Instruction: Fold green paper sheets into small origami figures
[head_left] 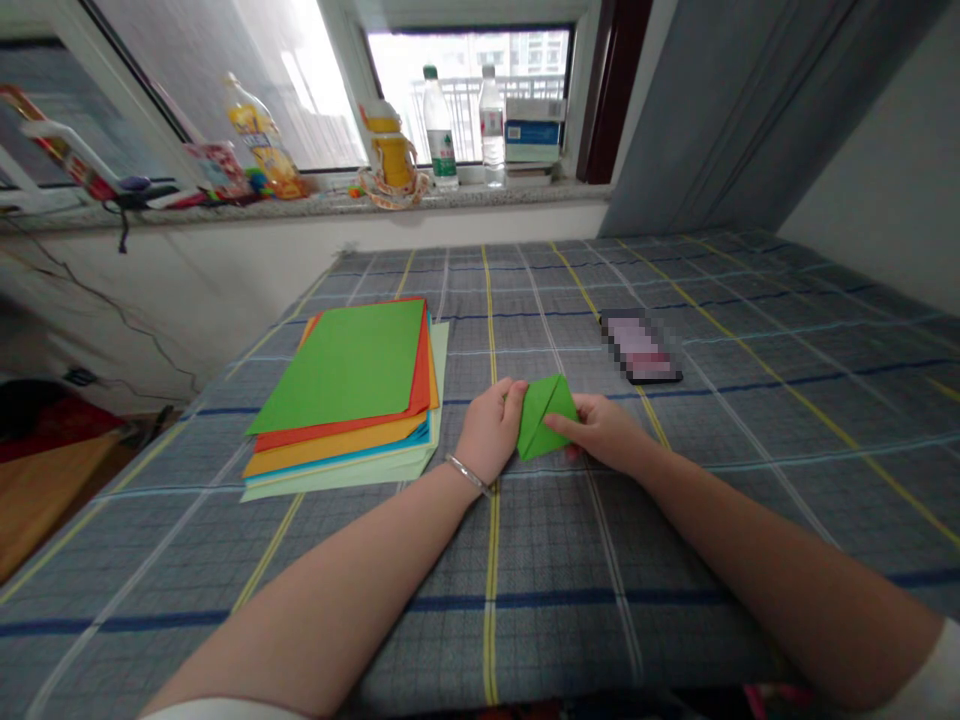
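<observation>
Between my two hands is a small piece of folded green paper (546, 412), with slanting creases and flaps across its face. My left hand (491, 425), with a silver bangle at the wrist, grips its left edge, the thumb on the near side. My right hand (596, 430) pinches the right side, thumb lying on the front and fingers behind. The paper's back is hidden. Left of my hands lies a stack of coloured paper sheets (345, 365), green on top, with red, orange, blue and pale green edges showing beneath.
A phone (641, 345) lies on the checked cloth (712, 580) beyond my right hand. Along the windowsill (480, 200) stand two clear bottles (440, 130), a yellow drinking bottle (391, 150), a juice bottle (262, 140) and stacked boxes (534, 132). A grey curtain (697, 110) hangs at right.
</observation>
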